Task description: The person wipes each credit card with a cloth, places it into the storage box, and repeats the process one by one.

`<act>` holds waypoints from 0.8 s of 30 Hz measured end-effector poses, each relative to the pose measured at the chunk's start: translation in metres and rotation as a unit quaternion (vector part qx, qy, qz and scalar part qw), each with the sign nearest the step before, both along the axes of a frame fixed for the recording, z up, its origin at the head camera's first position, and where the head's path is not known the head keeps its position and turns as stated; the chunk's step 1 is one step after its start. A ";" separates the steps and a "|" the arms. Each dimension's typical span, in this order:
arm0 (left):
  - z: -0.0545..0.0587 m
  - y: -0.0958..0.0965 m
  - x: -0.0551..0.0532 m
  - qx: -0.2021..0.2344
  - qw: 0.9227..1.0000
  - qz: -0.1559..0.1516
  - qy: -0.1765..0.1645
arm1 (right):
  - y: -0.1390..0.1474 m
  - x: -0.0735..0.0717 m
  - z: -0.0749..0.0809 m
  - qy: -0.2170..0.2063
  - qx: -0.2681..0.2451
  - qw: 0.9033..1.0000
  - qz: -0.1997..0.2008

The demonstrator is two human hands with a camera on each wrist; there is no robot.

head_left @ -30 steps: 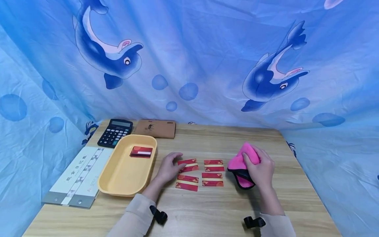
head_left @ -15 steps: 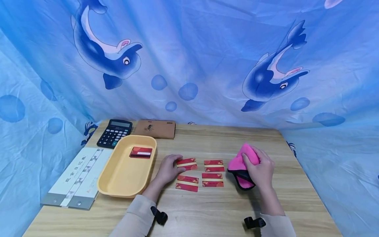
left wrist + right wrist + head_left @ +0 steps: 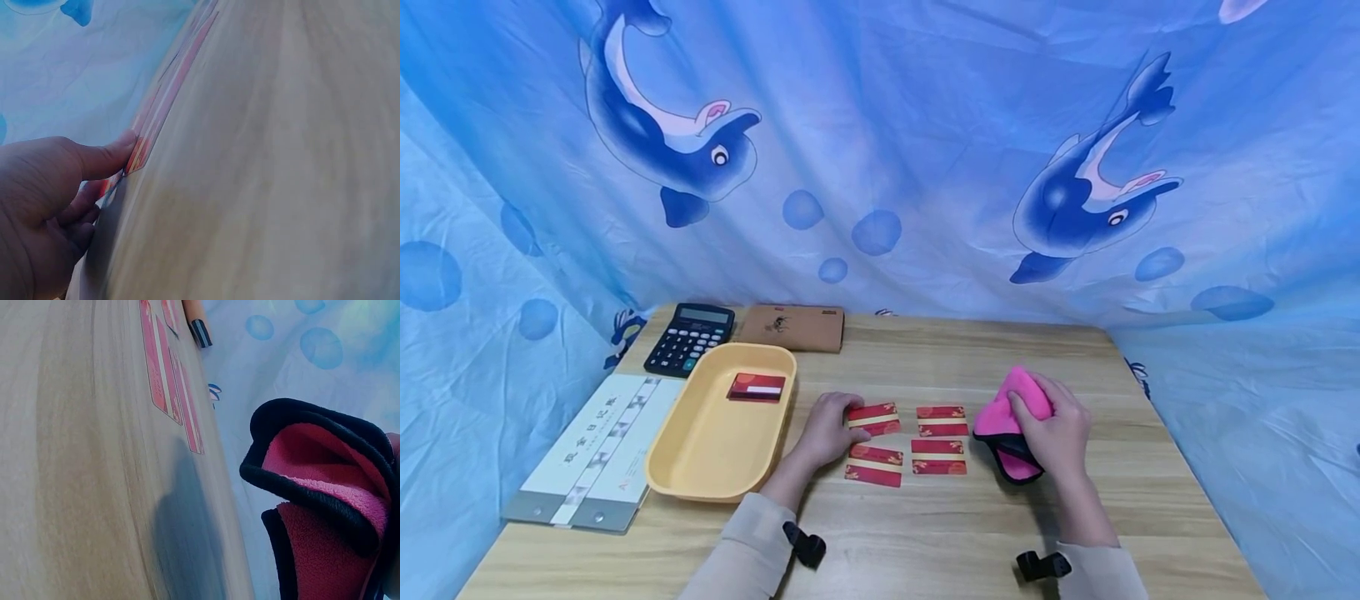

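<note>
My left hand (image 3: 825,430) pinches the left end of the upper-left red-and-gold card (image 3: 877,418), fingers at its far edge and thumb at its near edge. In the left wrist view the thumb (image 3: 103,159) partly covers the card held behind it; that card shows as a small red patch. Three similar cards lie flat: upper right (image 3: 942,421), lower right (image 3: 938,457) and lower left (image 3: 874,465). My right hand (image 3: 1060,433) grips a folded pink cloth with black edging (image 3: 1009,414), held just right of the cards. Its loose folds (image 3: 331,544) hang open in the right wrist view.
Left of the cards stands a yellow tray (image 3: 658,467) with a red card (image 3: 757,387) inside. Beyond it lie a black calculator (image 3: 688,337) and a brown wallet-like case (image 3: 797,328). A white-and-grey ledger (image 3: 595,450) lies at the left. A blue dolphin-print curtain (image 3: 910,167) surrounds the table.
My left thumb has slid off the upper-left card's face to its near edge, and that card has shifted slightly left. The right hand with the cloth has moved slightly left.
</note>
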State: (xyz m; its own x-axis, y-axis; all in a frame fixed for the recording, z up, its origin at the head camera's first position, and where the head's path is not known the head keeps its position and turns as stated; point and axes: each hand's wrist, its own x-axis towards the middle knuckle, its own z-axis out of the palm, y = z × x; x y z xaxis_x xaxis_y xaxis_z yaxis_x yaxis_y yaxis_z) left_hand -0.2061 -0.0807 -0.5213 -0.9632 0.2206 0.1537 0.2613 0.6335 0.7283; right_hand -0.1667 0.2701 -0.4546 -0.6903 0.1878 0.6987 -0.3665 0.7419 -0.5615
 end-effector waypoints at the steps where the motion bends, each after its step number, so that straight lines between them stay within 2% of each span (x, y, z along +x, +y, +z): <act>1: 0.000 0.001 0.000 0.005 1.000 -0.002 -0.002 | 0.000 0.000 0.000 -0.001 0.001 1.000 0.001; 8: 0.001 0.004 0.003 0.071 0.997 -0.007 -0.025 | 0.000 0.002 0.001 -0.005 0.006 1.000 0.006; 15: 0.003 0.004 0.001 0.048 0.999 -0.010 0.002 | 0.000 0.002 0.001 0.002 0.008 1.000 0.019; 19: 0.004 0.004 0.002 0.067 0.998 -0.017 0.001 | -0.001 0.003 0.001 -0.002 0.007 1.000 0.030; 24: 0.008 0.009 0.005 0.099 0.995 -0.009 0.001 | -0.002 0.003 0.003 0.002 0.009 0.999 0.039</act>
State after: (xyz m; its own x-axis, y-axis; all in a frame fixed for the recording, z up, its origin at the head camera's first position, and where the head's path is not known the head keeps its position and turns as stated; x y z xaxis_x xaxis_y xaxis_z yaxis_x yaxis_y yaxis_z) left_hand -0.2012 -0.0719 -0.5136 -0.9590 0.2027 0.1983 0.2731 0.4721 0.8382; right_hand -0.1636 0.2678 -0.4519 -0.6995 0.1210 0.7043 -0.4259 0.7208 -0.5468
